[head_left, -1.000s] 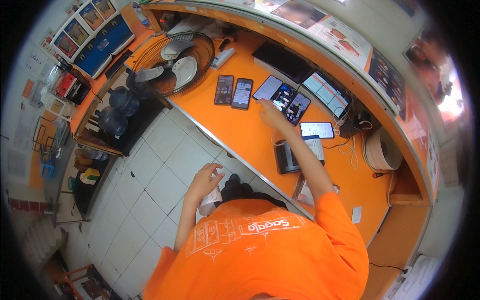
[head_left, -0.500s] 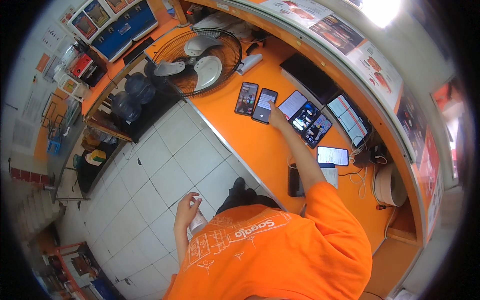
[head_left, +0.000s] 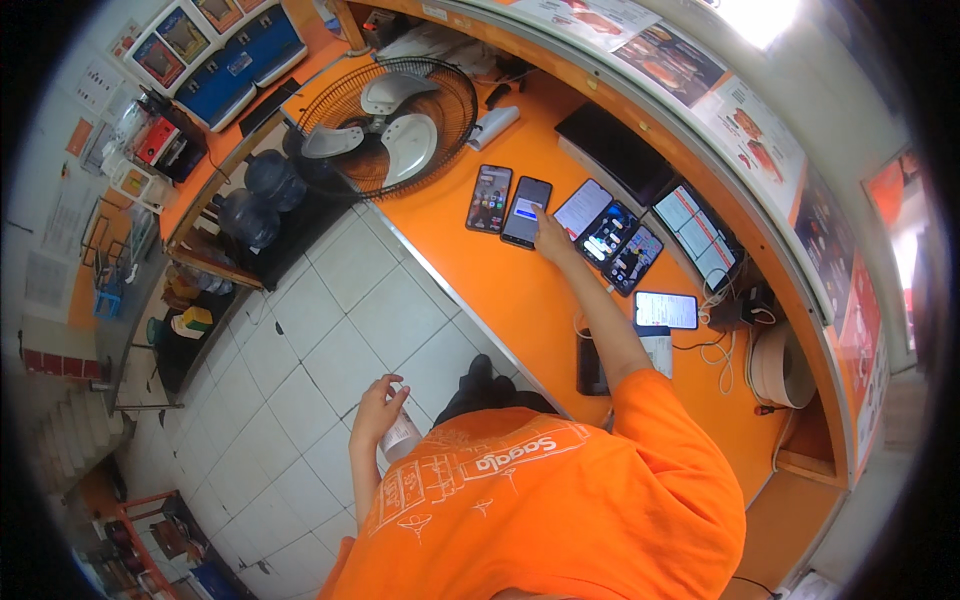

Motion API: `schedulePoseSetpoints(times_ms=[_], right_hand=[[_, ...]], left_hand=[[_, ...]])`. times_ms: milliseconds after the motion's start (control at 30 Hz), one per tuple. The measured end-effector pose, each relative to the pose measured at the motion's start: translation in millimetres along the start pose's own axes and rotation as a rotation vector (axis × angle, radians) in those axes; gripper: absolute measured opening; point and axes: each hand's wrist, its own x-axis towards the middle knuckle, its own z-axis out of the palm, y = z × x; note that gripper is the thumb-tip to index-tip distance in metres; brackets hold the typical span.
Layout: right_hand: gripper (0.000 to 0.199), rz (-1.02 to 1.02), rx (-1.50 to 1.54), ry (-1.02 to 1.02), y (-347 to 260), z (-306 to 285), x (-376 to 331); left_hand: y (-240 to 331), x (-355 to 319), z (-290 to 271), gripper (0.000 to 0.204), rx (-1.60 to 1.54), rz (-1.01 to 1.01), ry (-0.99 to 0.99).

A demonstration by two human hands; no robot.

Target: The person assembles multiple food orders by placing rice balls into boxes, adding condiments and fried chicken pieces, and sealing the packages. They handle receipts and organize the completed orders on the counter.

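On the orange counter (head_left: 450,245), my right hand (head_left: 551,238) reaches out with a finger on the screen of a dark phone (head_left: 523,226). That screen shows a pale box with a blue button. My right hand holds nothing, and its other fingers are partly hidden. Just left lies another phone (head_left: 489,197) with app icons lit. To the right lie a phone with a white page (head_left: 583,208), one with a dark screen (head_left: 608,234) and one with a patterned screen (head_left: 635,258). Low at my left side, my left hand (head_left: 377,408) is closed round a pale, bottle-like container (head_left: 402,438).
A wire-caged fan (head_left: 385,125) overhangs the counter's far left. Behind the phones stand a black screen (head_left: 617,150) and a lit tablet (head_left: 697,235). Nearer are a sideways lit phone (head_left: 666,311), a black device (head_left: 591,365), white cables (head_left: 727,370) and a large roll (head_left: 783,368).
The touched phone's screen has changed from a pale list to a box with a blue button. My left hand has shifted slightly, showing more of the container. My right hand stays at the same phone.
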Motion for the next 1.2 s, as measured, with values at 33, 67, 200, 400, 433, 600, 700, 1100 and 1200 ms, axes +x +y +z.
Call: schedulePoseSetpoints(times_ms=[33, 67, 200, 400, 433, 600, 700, 1100, 1200], right_hand=[[0.063, -0.033, -0.004, -0.009, -1.4, -1.8, -0.8], [0.062, -0.04, -0.017, -0.025, -3.1, -3.3, -1.9], [0.059, 0.013, 0.0, -0.056, -7.7, -8.3, -6.3], [0.057, 0.027, -0.076, -0.076, -13.6, -9.6, -10.4], [0.056, -0.006, -0.042, -0.048, -15.9, -10.9, -11.9], [0.051, -0.01, 0.089, 0.035, -34.6, -37.2, -36.2], [0.047, -0.096, 0.135, 0.153, -30.6, -74.2, -76.7], [0.059, 1.04, 0.06, 0.495, 91.8, -142.5, -347.1], [0.059, 1.073, 0.503, 0.551, 93.6, -123.1, -350.1]], left_hand=[[-2.5, 0.3, 0.3, 0.037, 0.034, -0.023, -0.006], [-5.0, 0.1, 0.9, 0.037, 0.03, -0.003, -0.004], [-10.4, -0.9, 4.7, 0.038, 0.024, -0.009, -0.018], [-8.0, 0.6, 1.4, 0.037, 0.049, -0.171, -0.184], [-7.9, 0.9, 0.0, 0.037, 0.072, -0.247, -0.248], [-7.5, 3.5, -5.4, 0.032, 0.065, -0.13, -0.29], [2.8, 17.7, -5.7, 0.026, 0.015, -0.011, -0.267], [180.7, 106.1, 93.3, 0.027, 0.049, 0.752, -0.911], [200.2, 102.5, 123.3, 0.032, 0.228, 0.829, -1.159]])
